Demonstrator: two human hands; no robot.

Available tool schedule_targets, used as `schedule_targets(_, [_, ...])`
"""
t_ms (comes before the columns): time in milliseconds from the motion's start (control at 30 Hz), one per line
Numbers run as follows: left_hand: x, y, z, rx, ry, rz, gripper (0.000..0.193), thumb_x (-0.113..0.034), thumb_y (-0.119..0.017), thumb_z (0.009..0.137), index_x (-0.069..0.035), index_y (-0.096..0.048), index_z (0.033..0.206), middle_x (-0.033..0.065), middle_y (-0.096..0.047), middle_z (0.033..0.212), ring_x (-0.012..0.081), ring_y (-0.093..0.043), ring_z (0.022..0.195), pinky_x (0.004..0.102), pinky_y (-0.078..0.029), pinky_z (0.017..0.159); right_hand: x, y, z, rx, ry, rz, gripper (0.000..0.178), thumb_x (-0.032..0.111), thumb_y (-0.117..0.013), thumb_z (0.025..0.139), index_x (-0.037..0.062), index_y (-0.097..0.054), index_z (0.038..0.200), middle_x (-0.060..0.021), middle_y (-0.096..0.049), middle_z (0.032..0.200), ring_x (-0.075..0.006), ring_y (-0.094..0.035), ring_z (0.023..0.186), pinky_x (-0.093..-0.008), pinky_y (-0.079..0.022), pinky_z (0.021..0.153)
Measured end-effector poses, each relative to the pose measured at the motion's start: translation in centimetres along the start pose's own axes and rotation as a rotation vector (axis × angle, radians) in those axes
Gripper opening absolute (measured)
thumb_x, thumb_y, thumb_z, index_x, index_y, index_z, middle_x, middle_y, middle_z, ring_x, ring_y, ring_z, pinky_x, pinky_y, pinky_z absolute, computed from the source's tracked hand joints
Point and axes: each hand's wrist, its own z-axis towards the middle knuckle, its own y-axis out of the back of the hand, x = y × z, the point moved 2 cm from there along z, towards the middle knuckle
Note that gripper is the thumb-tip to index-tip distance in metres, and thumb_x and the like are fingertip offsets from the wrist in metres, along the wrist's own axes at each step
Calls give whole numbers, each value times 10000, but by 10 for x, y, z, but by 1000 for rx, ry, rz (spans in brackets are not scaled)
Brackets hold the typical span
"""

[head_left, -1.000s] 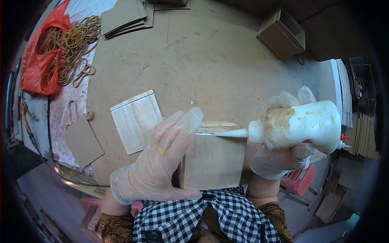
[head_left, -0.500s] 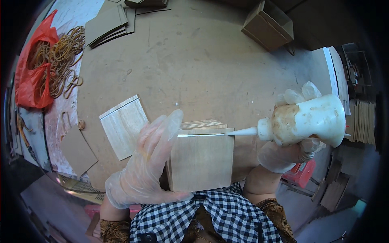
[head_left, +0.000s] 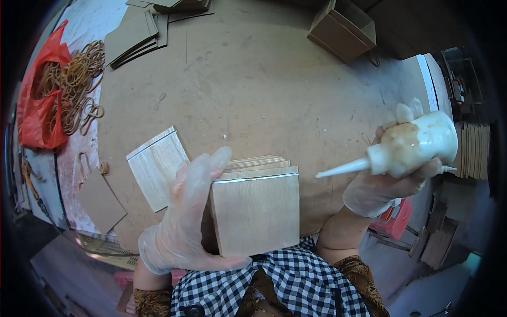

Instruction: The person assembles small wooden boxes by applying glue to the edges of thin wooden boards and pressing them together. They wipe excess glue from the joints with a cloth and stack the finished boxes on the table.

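Observation:
My left hand (head_left: 187,216), in a clear glove, grips the left side of a stack of thin wooden panels (head_left: 257,214) near my lap. Its thumb lies along the near edge and its fingers at the far left corner. A groove near the top panel's far edge carries a white line of what looks like glue. To the right, my gloved right hand (head_left: 388,187) is wrapped round a white squeeze bottle (head_left: 417,145) with brownish stains. The bottle is tilted, its pointed nozzle just off the stack's right side. Left of my left hand lies a single grooved panel (head_left: 157,168).
A red plastic bag (head_left: 42,119) spills rubber bands (head_left: 82,79) at the left. Brown boards (head_left: 132,39) are piled at the far left, and a loose board (head_left: 103,201) lies nearer. An open wooden box (head_left: 343,31) stands at the far right. A red stool (head_left: 393,219) is below right.
My right hand has drawn the bottle to the right, so the nozzle has left the top panel's groove. The stack in my left hand has shifted slightly left.

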Motion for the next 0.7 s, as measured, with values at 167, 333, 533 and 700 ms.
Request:
schedule_targets(167, [3, 13, -25, -272, 42, -163, 1263, -453, -927, 513, 14, -250, 1472, 211, -384, 1442, 375, -421, 1322, 497, -292, 1117, -17, -14, -4, -196, 0, -190, 848, 554, -671, 853, 54, -323, 1443, -270, -544, 1281, -371, -648, 1032, -471, -623, 756])
schedule_targets(333, [25, 43, -56, -710, 217, -208, 1285, -439, -925, 507, -9, -220, 1492, 187, -368, 1457, 336, -401, 1348, 478, -299, 1142, -47, -66, -26, -176, -117, -399, 951, 663, -647, 814, 22, -325, 1439, -206, -553, 1305, -323, -613, 1112, -456, -549, 923])
schedule_targets(533, [37, 62, -71, -357, 382, 377, 1188, -354, -887, 550, -30, -267, 1511, 169, -293, 1559, 356, -254, 1450, 466, -209, 1187, -59, -89, -49, -24, -202, -481, 1041, 760, -621, 761, 30, -329, 1444, -174, -560, 1312, -248, -607, 1054, -357, -500, 894])
schedule_targets(700, [22, 63, -52, -73, 374, 751, 1118, -432, -839, 651, -6, -270, 1514, 208, -268, 1574, 392, -177, 1479, 467, -111, 1208, -66, -99, -53, -42, -112, -457, 1077, 754, -668, 723, 31, -326, 1444, -169, -560, 1291, -250, -608, 1063, -364, -509, 890])
